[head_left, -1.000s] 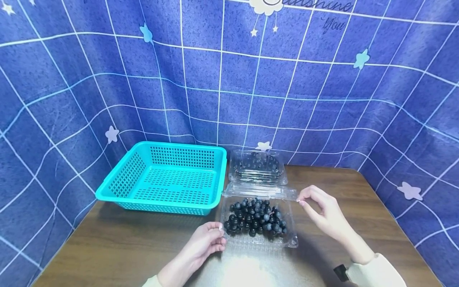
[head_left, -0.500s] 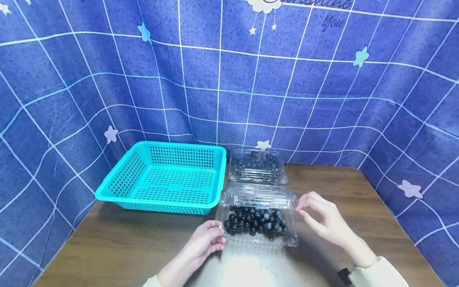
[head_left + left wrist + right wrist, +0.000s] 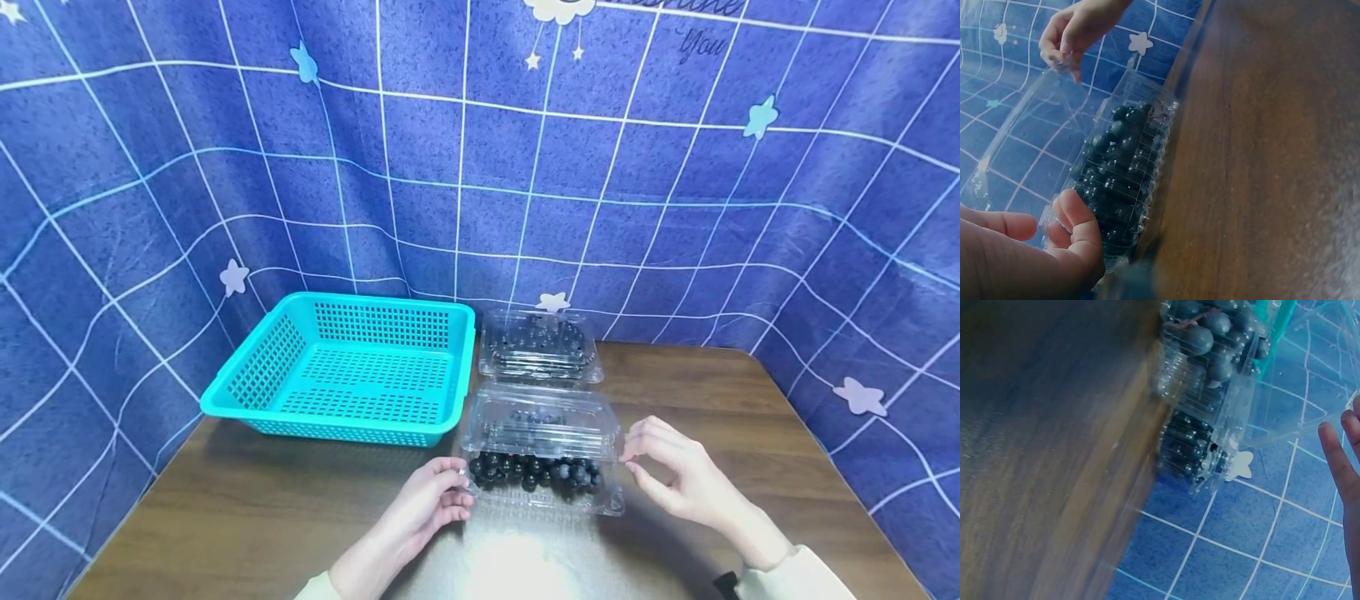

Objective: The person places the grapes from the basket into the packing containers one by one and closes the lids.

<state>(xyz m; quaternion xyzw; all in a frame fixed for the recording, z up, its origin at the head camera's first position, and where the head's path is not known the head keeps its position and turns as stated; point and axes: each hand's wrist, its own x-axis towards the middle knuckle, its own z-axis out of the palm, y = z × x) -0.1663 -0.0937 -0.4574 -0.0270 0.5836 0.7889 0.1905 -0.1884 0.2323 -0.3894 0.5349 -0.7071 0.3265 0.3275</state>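
A clear plastic clamshell box [image 3: 543, 503] of dark grapes [image 3: 528, 473] stands in front of the person, its hinged lid [image 3: 547, 425] tilted partway over the back of the fruit. At the box's left front corner, the left hand [image 3: 423, 508] pinches the rim between thumb and fingers. The right hand [image 3: 678, 471] holds the lid's right edge between thumb and fingertips. In the left wrist view the lid rises from the box toward the right hand [image 3: 1082, 31]. The right wrist view catches only some right-hand fingers [image 3: 1341, 462] at its edge.
A turquoise perforated basket [image 3: 341, 429] stands to the left of the box. Behind the box is a second, closed clamshell [image 3: 540, 342] with dark fruit. A blue grid-patterned curtain [image 3: 570, 208] hangs behind the wooden table [image 3: 750, 433].
The lid has swung forward and down over the grapes, with the right hand moving toward the person along with it. The left hand has stayed at the box's corner.
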